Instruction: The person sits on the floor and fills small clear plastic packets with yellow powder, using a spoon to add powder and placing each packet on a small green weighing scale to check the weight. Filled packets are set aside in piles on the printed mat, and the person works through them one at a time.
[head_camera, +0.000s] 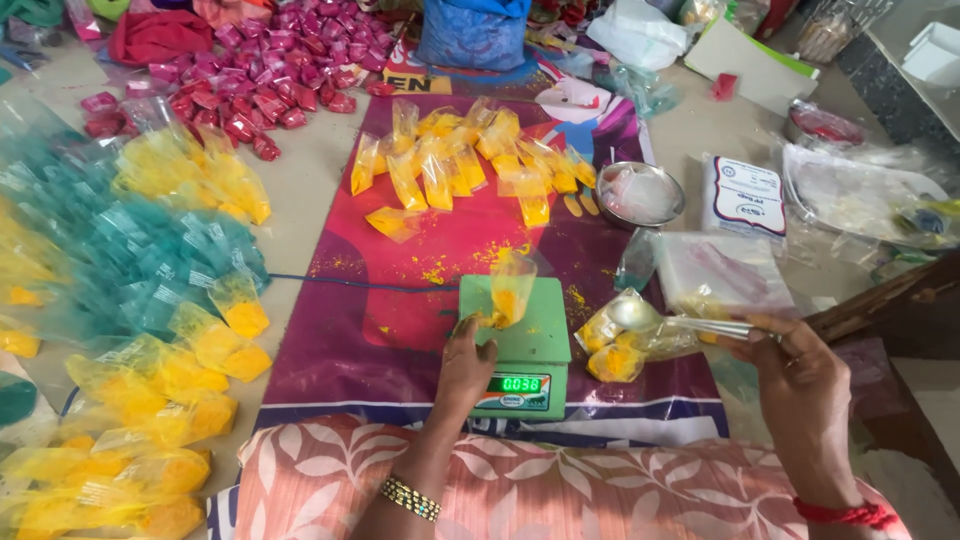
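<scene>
Fingertips of my left hand (466, 362) pinched on a clear yellow-powder pouch (510, 287) atop the small green scale (524, 345) at centre frame, right hand (800, 385) closed around a steel spoon (660, 319) above the magenta mat (400, 300).

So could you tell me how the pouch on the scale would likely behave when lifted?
The pouch is thin clear film, so probably floppy and crinkly. Only its bottom holds yellow powder, so likely light and bottom-heavy. Its top looks open, so tipping may spill; the left hand steadies it on the scale.

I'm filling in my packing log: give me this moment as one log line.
left hand: holds pouch of yellow powder on green scale | right hand: holds spoon beside scale
</scene>
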